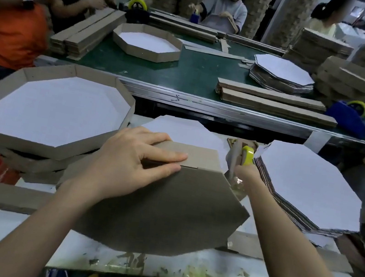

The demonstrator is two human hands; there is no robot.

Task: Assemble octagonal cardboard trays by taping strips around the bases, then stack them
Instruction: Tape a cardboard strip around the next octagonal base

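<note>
Left hand lay flat, pressing a brown cardboard strip to the central brown octagonal cardboard base. Right hand, grip unclear, was at the one o'clock yellow tape roll. Finished trays sat stacked at ten o'clock; untaped white-faced bases waited at three.

I log, near centre: octagonal base, plain grey-brown, unprinted; the strip along its far edge, lighter tan. Near left: stack of trays, white floors, brown walls. Near right: pile of flat bases, white tops, brown edges. Between them: tape roll, bright yellow. Bench top: white, smeared with yellow and brown stains. Far: conveyor belt, dark green; tape dispenser, blue, far right; a person's shirt, orange, far left.
</note>
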